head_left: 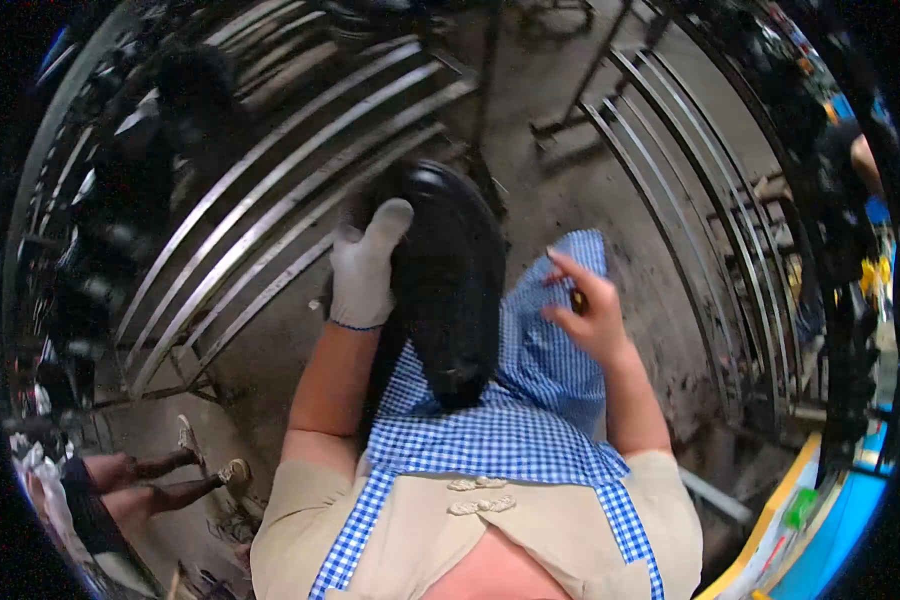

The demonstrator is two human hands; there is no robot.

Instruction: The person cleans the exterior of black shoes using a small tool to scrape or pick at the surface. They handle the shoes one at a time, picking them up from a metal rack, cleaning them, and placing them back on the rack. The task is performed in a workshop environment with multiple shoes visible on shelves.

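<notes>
My left hand (366, 262), in a pale grey-white glove, grips the side of a long black shoe-like piece (450, 290) in front of my apron. Its rounded, shiny end points away from me, and its narrower end hangs near my lap. The glove's thumb lies along the piece's left edge; the other fingers are hidden behind it. My bare right hand (592, 308) is to the right, apart from the black piece, its fingers curled. A small dark thing with a yellowish spot (578, 300) shows among those fingers, too small to name.
Metal-railed racks stand on the left (280, 200) and right (690, 200), over a stained grey floor (560, 190). Dark items crowd the far left. Another person's legs (150, 480) show at lower left. A yellow-edged blue surface (850, 520) is at lower right.
</notes>
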